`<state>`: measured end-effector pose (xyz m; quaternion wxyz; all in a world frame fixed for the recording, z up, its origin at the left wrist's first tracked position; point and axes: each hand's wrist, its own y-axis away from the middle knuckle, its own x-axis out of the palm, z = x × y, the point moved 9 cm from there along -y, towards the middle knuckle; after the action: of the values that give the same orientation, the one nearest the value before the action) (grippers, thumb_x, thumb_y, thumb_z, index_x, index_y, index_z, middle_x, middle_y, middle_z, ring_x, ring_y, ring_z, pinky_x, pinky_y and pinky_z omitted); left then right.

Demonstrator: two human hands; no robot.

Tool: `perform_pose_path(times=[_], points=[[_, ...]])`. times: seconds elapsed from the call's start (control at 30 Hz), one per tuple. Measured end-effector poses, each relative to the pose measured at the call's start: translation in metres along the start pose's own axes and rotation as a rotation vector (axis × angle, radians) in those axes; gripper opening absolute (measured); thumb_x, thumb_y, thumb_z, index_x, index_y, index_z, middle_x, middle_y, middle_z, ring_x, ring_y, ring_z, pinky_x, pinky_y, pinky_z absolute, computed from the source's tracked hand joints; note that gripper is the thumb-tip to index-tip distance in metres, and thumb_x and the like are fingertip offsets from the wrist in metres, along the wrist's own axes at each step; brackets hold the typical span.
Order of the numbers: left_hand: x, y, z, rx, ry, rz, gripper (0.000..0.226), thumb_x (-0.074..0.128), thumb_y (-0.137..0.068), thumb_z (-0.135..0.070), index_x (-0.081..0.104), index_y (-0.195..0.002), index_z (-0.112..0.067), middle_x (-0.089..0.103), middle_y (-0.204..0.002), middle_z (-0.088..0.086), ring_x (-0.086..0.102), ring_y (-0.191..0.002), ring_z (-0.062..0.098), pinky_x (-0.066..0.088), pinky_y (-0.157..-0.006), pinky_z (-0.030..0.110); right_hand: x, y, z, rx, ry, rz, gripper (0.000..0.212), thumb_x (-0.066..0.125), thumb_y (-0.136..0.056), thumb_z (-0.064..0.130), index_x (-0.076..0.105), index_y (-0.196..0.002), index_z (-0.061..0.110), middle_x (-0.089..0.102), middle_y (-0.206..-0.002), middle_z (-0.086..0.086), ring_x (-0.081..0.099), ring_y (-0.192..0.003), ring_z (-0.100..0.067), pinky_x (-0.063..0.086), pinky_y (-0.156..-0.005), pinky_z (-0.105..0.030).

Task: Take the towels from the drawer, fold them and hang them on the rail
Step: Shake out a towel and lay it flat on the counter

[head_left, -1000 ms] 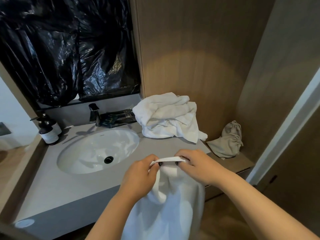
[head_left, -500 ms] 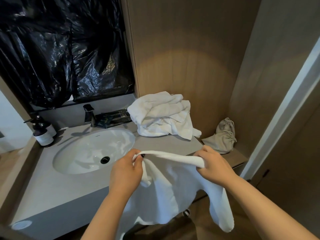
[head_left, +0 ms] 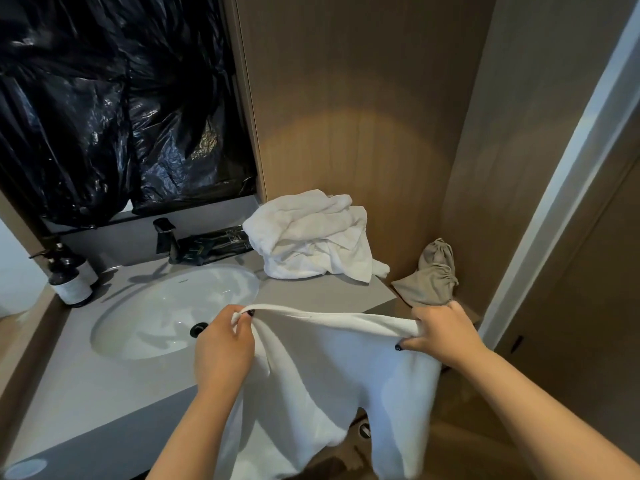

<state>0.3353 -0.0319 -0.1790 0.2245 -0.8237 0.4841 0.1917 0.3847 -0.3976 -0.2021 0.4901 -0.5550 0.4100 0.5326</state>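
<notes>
Pinching towel top edge with left hand and right hand spread apart, stretching hem taut between grips, cloth hanging below, likely squaring up for folding.

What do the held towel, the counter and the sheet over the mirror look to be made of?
Towel: white cloth, likely cotton terry; it hangs limp in soft folds between the left hand and right hand.
Counter: matte grey, smooth, stone or a composite; which one cannot be told.
Sheet: thin black plastic film, glossy and crinkled with sharp highlights.
</notes>
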Motion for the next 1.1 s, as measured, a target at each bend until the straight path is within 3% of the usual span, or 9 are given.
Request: perform_pose_path(times=[0.27, 0.4, 0.5, 0.6, 0.7, 0.8, 0.9, 1.0, 1.1], points=[[-0.019, -0.01, 0.025, -0.077, 0.03, -0.119, 0.019, 0.044, -0.099, -0.024, 0.063, -0.1, -0.022, 0.065, -0.091, 0.006, 0.056, -0.088, 0.03, 0.039, -0.072, 0.036, 0.017, 0.01, -0.04, 0.214, 0.034, 0.057, 0.032, 0.046, -0.096, 0.053, 0.054, -0.074, 0.032, 0.056, -0.066, 0.01, 0.056, -0.067, -0.012, 0.038, -0.071, -0.031], [-0.014, -0.007, 0.02, -0.076, 0.14, -0.099, 0.012, 0.051, -0.098, -0.025, 0.063, -0.099, -0.025, 0.063, -0.089, -0.003, 0.057, -0.088, 0.021, 0.041, -0.072, 0.034, 0.03, 0.014, -0.038, 0.384, -0.449, 0.138, 0.041, 0.049, -0.1, 0.034, 0.055, -0.064, 0.016, 0.054, -0.062, 0.0, 0.049, -0.057, -0.015, 0.035, -0.054, -0.028], [0.0, 0.002, 0.006, -0.063, 0.211, -0.064, 0.008, 0.056, -0.097, -0.027, 0.058, -0.104, -0.032, 0.058, -0.081, -0.013, 0.057, -0.074, -0.012, 0.038, -0.059, 0.021, 0.015, 0.006, -0.011, 0.37, -0.631, 0.077, 0.039, 0.053, -0.098, 0.024, 0.047, -0.061, 0.013, 0.047, -0.061, -0.002, 0.042, -0.057, -0.014, 0.029, -0.053, -0.027], [0.013, 0.008, -0.005, -0.055, 0.263, -0.031, 0.008, 0.058, -0.098, -0.031, 0.056, -0.105, -0.031, 0.056, -0.085, -0.017, 0.049, -0.071, -0.025, 0.035, -0.059, 0.013, 0.004, 0.005, 0.027, 0.332, -0.887, 0.058, 0.006, 0.057, -0.095, 0.022, 0.055, -0.091, 0.018, 0.059, -0.076, 0.001, 0.054, -0.064, -0.013, 0.04, -0.055, -0.023], [0.021, 0.011, -0.011, -0.081, 0.331, -0.001, 0.005, 0.059, -0.097, -0.029, 0.057, -0.101, -0.027, 0.058, -0.095, -0.016, 0.051, -0.081, -0.02, 0.036, -0.062, 0.013, -0.004, 0.006, 0.066, 0.254, -1.092, 0.143, 0.029, 0.051, -0.095, 0.013, 0.053, -0.117, 0.031, 0.053, -0.057, 0.008, 0.046, -0.046, -0.006, 0.036, -0.043, -0.017], [0.03, 0.017, -0.013, -0.149, 0.448, 0.056, 0.006, 0.063, -0.094, -0.031, 0.059, -0.098, -0.029, 0.061, -0.097, -0.012, 0.059, -0.083, -0.001, 0.043, -0.062, 0.022, -0.016, 0.009, 0.096, 0.238, -1.401, 0.201, 0.037, 0.043, -0.092, -0.001, 0.076, -0.095, 0.016, 0.055, -0.068, -0.009, 0.055, -0.056, -0.016, 0.048, -0.05, -0.023], [0.035, 0.022, -0.024, -0.125, 0.523, 0.12, 0.009, 0.068, -0.092, -0.03, 0.061, -0.097, -0.027, 0.067, -0.091, -0.009, 0.064, -0.073, -0.003, 0.047, -0.054, 0.015, -0.027, 0.012, 0.116, 0.21, -1.637, 0.289, 0.035, 0.045, -0.092, -0.005, 0.078, -0.085, 0.007, 0.067, -0.084, -0.02, 0.067, -0.072, -0.027, 0.057, -0.069, -0.034], [0.04, 0.023, -0.035, -0.097, 0.572, 0.203, 0.011, 0.071, -0.09, -0.027, 0.062, -0.096, -0.025, 0.072, -0.082, -0.007, 0.064, -0.065, 0.001, 0.047, -0.053, 0.013, -0.047, 0.015, 0.135, 0.046, -1.519, 0.331, 0.015, 0.069, -0.082, 0.011, 0.078, -0.094, 0.012, 0.075, -0.101, -0.01, 0.072, -0.097, -0.025, 0.056, -0.088, -0.033], [0.044, 0.022, -0.039, -0.131, 0.656, 0.295, 0.014, 0.072, -0.089, -0.026, 0.063, -0.1, -0.024, 0.075, -0.082, -0.002, 0.064, -0.068, 0.01, 0.05, -0.058, 0.022, -0.064, 0.014, 0.141, -0.055, -1.114, 0.194, 0.016, 0.081, -0.076, 0.018, 0.076, -0.091, 0.021, 0.076, -0.08, 0.006, 0.072, -0.082, -0.006, 0.054, -0.072, -0.021]])
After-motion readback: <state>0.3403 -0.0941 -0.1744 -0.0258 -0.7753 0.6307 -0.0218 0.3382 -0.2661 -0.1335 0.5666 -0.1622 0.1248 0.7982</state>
